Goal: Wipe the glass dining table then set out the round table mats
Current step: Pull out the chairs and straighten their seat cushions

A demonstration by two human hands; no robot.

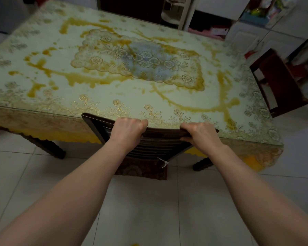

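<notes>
One glass table (60, 41), two chairs; left hand (127, 129), right hand (199, 133) clutch near chair (96, 124).

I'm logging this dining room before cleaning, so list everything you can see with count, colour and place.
Dining table: one, pale floral cover with yellow-brown stains, centre.
Lace mat: one, cream and grey, table middle.
Near chair: one, dark wood, at the table's near edge.
Side chair: one, dark wood, right of table.
Floor: white tiles.
Shelves: white, behind the table.
Left hand: grips the near chair's top rail.
Right hand: grips the same rail.
</notes>
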